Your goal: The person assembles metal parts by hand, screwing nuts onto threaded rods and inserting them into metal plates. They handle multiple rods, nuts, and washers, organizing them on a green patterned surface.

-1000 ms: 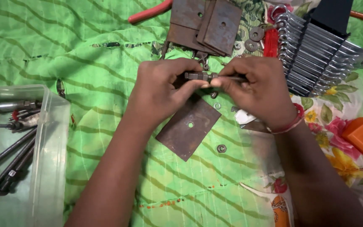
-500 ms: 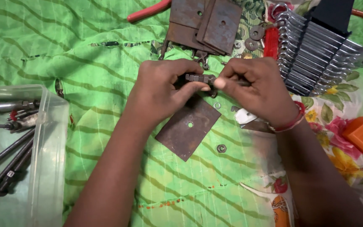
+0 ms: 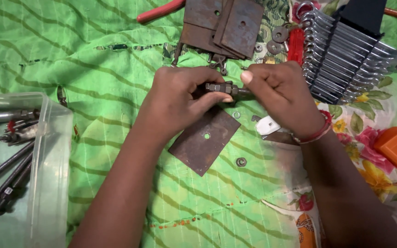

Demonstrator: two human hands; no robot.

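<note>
Since a second ago little has shifted – the left hand (image 3: pixel 180 98) still pinches the dark threaded bolt with hex nuts (image 3: pixel 221 87), the right hand (image 3: pixel 279 92) gripping its other end (above the rusty square plate (image 3: pixel 204 140)).

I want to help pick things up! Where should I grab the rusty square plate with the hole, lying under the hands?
Probably best by the lower corner of the rusty plate, coming from the side nearest you. It lies flat on the green cloth, and that corner sits clear of the left hand and right hand, which hold a bolt above its far edge.
</note>
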